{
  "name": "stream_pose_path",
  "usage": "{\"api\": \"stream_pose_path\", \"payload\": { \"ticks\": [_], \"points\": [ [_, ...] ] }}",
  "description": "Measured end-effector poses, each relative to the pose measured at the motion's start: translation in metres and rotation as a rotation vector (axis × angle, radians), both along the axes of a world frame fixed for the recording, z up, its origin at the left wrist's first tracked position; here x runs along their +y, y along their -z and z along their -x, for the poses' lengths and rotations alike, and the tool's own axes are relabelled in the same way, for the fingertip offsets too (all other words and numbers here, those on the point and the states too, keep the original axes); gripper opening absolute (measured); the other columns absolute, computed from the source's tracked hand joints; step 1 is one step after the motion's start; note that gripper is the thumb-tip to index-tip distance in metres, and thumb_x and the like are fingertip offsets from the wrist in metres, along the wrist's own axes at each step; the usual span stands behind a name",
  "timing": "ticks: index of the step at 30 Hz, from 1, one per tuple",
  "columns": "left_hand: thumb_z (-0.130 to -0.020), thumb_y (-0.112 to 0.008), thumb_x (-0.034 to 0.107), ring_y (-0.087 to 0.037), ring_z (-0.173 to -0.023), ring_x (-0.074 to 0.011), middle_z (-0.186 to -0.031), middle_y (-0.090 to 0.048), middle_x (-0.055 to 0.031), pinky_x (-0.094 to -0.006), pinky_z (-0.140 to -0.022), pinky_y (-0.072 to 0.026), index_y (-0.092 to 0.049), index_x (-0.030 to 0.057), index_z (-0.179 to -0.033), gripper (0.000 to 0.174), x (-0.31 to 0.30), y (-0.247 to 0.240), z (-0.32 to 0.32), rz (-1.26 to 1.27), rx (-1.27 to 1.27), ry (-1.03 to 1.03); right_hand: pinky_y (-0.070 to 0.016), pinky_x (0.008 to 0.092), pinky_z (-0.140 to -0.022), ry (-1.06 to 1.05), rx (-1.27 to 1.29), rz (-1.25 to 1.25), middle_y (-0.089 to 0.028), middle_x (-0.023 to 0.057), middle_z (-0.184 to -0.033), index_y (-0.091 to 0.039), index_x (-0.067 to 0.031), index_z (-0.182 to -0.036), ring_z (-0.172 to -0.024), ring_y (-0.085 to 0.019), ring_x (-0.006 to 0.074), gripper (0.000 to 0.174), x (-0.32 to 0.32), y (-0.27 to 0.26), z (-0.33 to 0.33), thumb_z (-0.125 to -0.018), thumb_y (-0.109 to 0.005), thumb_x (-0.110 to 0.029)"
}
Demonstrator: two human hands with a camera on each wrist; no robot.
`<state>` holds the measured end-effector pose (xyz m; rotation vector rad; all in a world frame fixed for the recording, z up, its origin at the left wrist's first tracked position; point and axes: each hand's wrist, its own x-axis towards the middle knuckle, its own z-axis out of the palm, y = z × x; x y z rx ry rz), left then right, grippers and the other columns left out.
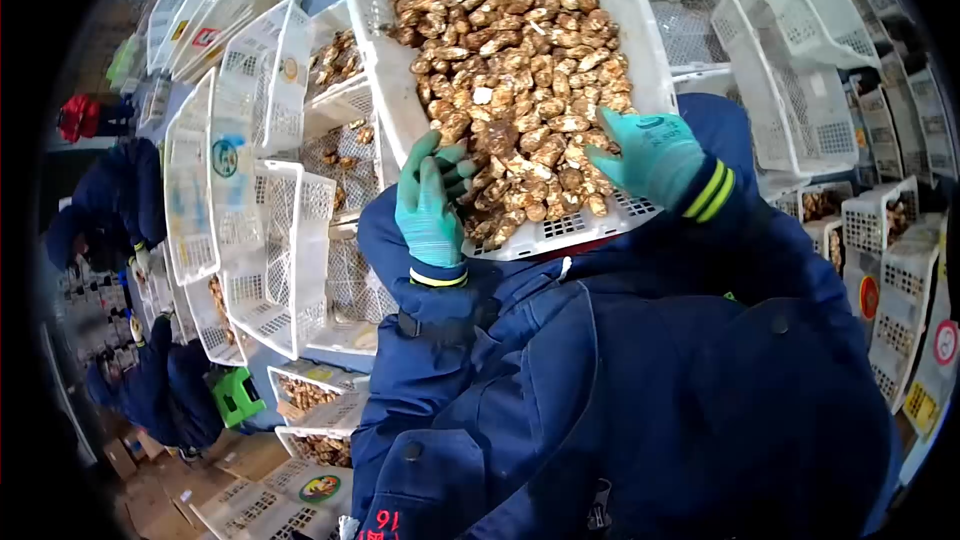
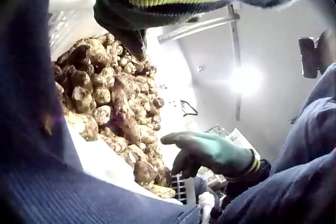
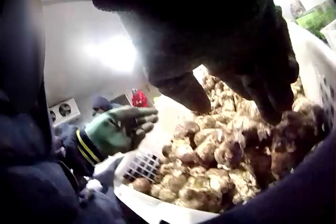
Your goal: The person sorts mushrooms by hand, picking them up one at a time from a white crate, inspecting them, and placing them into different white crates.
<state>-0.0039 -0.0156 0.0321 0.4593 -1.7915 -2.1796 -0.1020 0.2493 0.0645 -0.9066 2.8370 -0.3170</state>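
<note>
A white plastic crate (image 1: pixel 400 105) full of brown, knobbly, soil-marked tubers (image 1: pixel 530 70) rests against the person's lap in the head view. The gloved left hand (image 1: pixel 432 202) is at its near left edge, palm turned inward and fingers slightly bent, holding nothing. Over the right side of the pile, the gloved right hand (image 1: pixel 652 155) has its thumb and fingers spread by the tubers, with nothing seen in its grasp. The right wrist view shows the right hand (image 3: pixel 210 50) dark and close above the tubers (image 3: pixel 210 145), and the left hand (image 3: pixel 118 129) beyond the crate's corner.
Stacked white crates (image 1: pixel 265 240) stand on the left, some with tubers inside. More crates (image 1: pixel 790 90) line the right side. Two people in dark blue (image 1: pixel 120 195) work at the far left, near a green stool (image 1: pixel 237 397) and cardboard (image 1: pixel 160 500) on the floor.
</note>
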Motion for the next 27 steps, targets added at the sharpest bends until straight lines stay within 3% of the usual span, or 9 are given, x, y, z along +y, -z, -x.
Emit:
{"api": "stream_pose_path", "payload": {
  "ticks": [5,13,15,17,19,20,21,23,27],
  "points": [
    [-0.103,-0.052,0.029,-0.063,-0.074,-0.0142,-0.097,-0.067,-0.0123,-0.0244,-0.064,-0.0517,-0.048,-0.0024,-0.136,0.045,0.001,0.005,-0.005,-0.241,-0.113,0.230,-0.0535,0.0466,-0.075,0.082,-0.080,-0.222,-0.071,0.0177,-0.091,-0.059,-0.0025,-0.105,-0.083,-0.070,0.0358,0.052,-0.046,0.034,-0.002,-0.091,-0.056,-0.052],
    [-0.103,-0.051,0.032,-0.065,-0.077,-0.0140,-0.099,-0.069,-0.0091,-0.0246,-0.066,-0.0524,-0.052,0.0012,-0.135,0.044,0.009,0.024,0.000,-0.212,-0.195,0.186,-0.0515,0.0470,-0.078,0.233,-0.342,-0.003,-0.070,0.0169,-0.087,-0.061,-0.0048,-0.098,-0.084,-0.068,0.0369,0.043,-0.020,0.033,0.013,-0.087,-0.063,-0.047],
    [-0.102,-0.053,0.032,-0.066,-0.076,-0.0151,-0.098,-0.069,-0.0099,-0.0257,-0.064,-0.0534,-0.050,0.0013,-0.136,0.045,0.003,0.029,0.000,-0.255,-0.219,0.234,-0.0529,0.0405,-0.071,0.366,-0.581,0.337,-0.070,0.0133,-0.083,-0.066,-0.0065,-0.096,-0.081,-0.068,0.0306,0.037,-0.012,0.028,0.020,-0.081,-0.072,-0.040],
    [-0.101,-0.056,0.033,-0.068,-0.088,-0.0219,-0.105,-0.067,-0.0139,-0.0318,-0.070,-0.0572,-0.040,0.0036,-0.143,0.054,0.008,0.016,0.001,-0.428,-0.276,0.390,-0.0544,0.0378,-0.070,0.338,-0.539,0.490,-0.070,0.0129,-0.091,-0.068,-0.0100,-0.104,-0.083,-0.068,0.0261,0.033,-0.023,0.007,0.021,-0.084,-0.072,-0.036],
    [-0.100,-0.058,0.032,-0.066,-0.101,-0.0265,-0.114,-0.063,-0.0161,-0.0364,-0.079,-0.0578,-0.037,0.0046,-0.145,0.057,0.019,0.017,0.002,-0.641,-0.128,0.540,-0.0556,0.0378,-0.074,-0.452,0.106,0.498,-0.069,0.0119,-0.101,-0.069,-0.0135,-0.109,-0.085,-0.068,0.0261,0.027,-0.036,0.028,0.027,-0.091,-0.067,-0.033],
    [-0.099,-0.060,0.028,-0.066,-0.102,-0.0284,-0.114,-0.063,-0.0154,-0.0361,-0.079,-0.0582,-0.040,0.0029,-0.142,0.054,0.019,0.017,0.002,-0.609,-0.138,0.560,-0.0559,0.0373,-0.077,-0.574,0.184,0.454,-0.068,0.0105,-0.103,-0.068,-0.0161,-0.115,-0.086,-0.068,0.0264,0.025,-0.051,0.024,0.028,-0.096,-0.059,-0.031],
    [-0.099,-0.061,0.023,-0.066,-0.102,-0.0304,-0.114,-0.063,-0.0147,-0.0357,-0.078,-0.0587,-0.043,0.0012,-0.140,0.050,0.017,0.017,0.002,-0.578,-0.146,0.571,-0.0551,0.0409,-0.078,-0.120,-0.474,0.503,-0.067,0.0112,-0.102,-0.066,-0.0163,-0.118,-0.088,-0.068,0.0292,0.030,-0.066,-0.022,0.019,-0.096,-0.056,-0.034],
    [-0.099,-0.061,0.019,-0.070,-0.087,-0.0266,-0.106,-0.066,-0.0144,-0.0304,-0.068,-0.0595,-0.045,-0.0006,-0.139,0.047,0.009,0.014,0.001,-0.703,-0.194,0.668,-0.0548,0.0393,-0.079,0.160,-0.260,0.442,-0.067,0.0134,-0.106,-0.062,-0.0091,-0.123,-0.090,-0.067,0.0282,0.037,-0.087,-0.015,0.052,-0.093,-0.059,-0.028],
    [-0.096,-0.065,0.018,-0.073,-0.075,-0.0266,-0.098,-0.069,-0.0172,-0.0285,-0.056,-0.0602,-0.046,-0.0015,-0.136,0.049,0.008,0.007,0.000,-0.631,-0.225,0.531,-0.0483,0.0457,-0.095,-0.123,0.104,-0.059,-0.061,0.0122,-0.126,-0.057,-0.0162,-0.133,-0.110,-0.061,0.0311,0.041,-0.115,0.042,0.104,-0.093,-0.055,-0.024]
  ]
}}
